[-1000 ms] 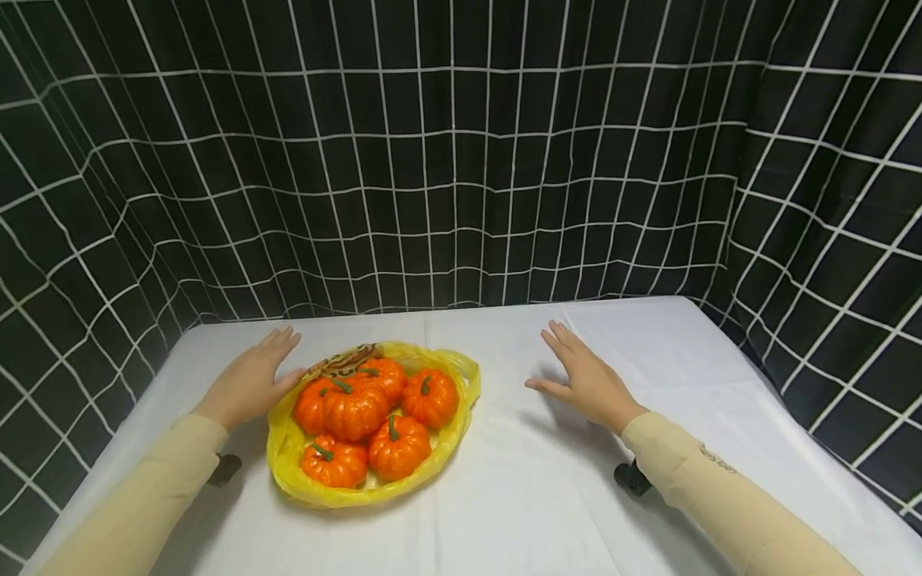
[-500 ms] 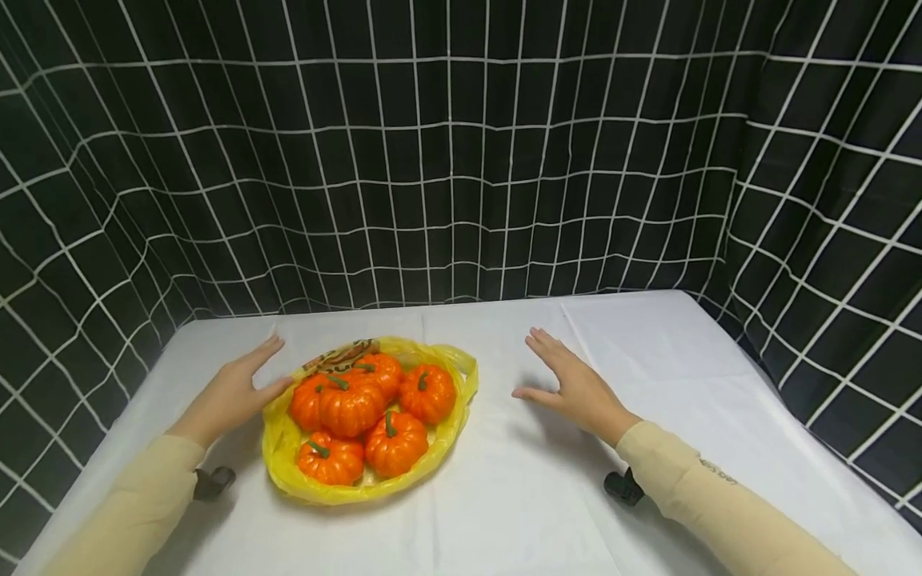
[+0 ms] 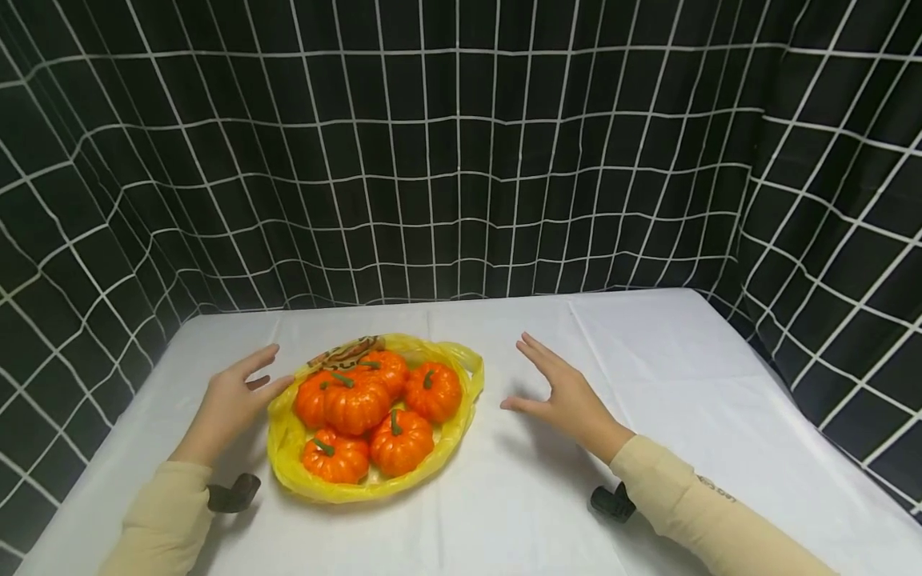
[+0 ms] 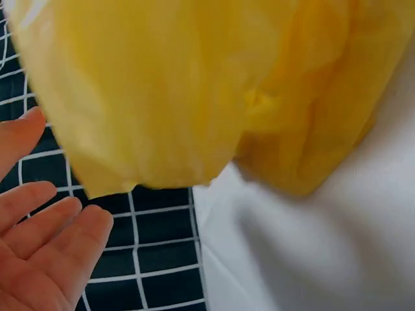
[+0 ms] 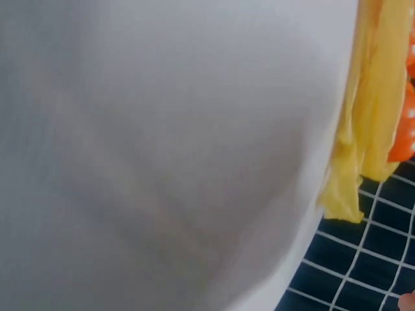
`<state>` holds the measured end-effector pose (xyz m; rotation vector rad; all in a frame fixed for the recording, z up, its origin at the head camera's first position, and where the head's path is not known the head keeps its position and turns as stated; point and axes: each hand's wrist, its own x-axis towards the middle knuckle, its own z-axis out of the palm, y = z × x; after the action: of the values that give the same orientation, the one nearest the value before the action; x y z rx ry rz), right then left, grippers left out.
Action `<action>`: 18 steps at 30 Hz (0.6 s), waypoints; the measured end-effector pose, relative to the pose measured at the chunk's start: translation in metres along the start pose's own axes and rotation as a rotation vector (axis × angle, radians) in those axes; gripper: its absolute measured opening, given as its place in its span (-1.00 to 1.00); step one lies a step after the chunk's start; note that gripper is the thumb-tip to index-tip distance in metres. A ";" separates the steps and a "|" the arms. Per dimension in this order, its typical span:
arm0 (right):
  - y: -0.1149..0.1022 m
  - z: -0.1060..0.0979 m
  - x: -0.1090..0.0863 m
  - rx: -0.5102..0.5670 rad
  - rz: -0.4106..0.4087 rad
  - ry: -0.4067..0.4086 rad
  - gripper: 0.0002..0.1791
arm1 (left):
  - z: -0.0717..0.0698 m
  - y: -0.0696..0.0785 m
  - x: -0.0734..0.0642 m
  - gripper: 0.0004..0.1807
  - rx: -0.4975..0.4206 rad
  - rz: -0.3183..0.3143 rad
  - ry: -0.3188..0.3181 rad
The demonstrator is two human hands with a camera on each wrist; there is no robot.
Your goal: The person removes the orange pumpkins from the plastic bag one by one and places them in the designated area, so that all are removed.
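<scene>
A yellow plastic bag (image 3: 467,428), its mouth spread wide, lies left of centre on the table with several small orange pumpkins (image 3: 356,402) with green stems inside. My left hand (image 3: 229,404) hovers at the bag's left side, fingers loosely bent and holding nothing; its thumb tip is close to the rim, and I cannot tell whether it touches. In the left wrist view, the bag (image 4: 162,97) hangs near the spread fingers. My right hand (image 3: 572,404) is to the right of the bag, apart from it, with fingers extended and nothing held. Only a fingertip shows in the right wrist view.
A white cloth (image 3: 519,512) covers the table. Dark curtains (image 3: 461,160) with a white grid enclose the back and both sides. A dark wrist camera (image 3: 236,494) sits under the left wrist, another black one (image 3: 612,502) under the right.
My right hand has moved left, nearer to the bag. My left hand's fingers have bent a little more beside the rim. The bag and pumpkins stay in place; the head view shifts slightly.
</scene>
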<state>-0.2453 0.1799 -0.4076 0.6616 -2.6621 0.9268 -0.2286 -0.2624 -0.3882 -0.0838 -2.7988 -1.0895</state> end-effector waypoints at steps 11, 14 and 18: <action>-0.020 0.007 -0.001 0.145 0.037 0.064 -0.06 | 0.012 -0.001 -0.006 -0.27 -0.070 -0.104 0.032; -0.025 0.012 0.000 0.186 0.050 0.067 -0.08 | 0.015 -0.001 -0.006 -0.29 -0.104 -0.119 0.051; -0.029 0.018 0.002 0.208 0.058 0.058 -0.09 | 0.019 -0.001 -0.007 -0.28 -0.170 -0.133 0.065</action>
<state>-0.2342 0.1474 -0.4052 0.5931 -2.5685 1.2317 -0.2242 -0.2503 -0.4035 0.1197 -2.6820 -1.3337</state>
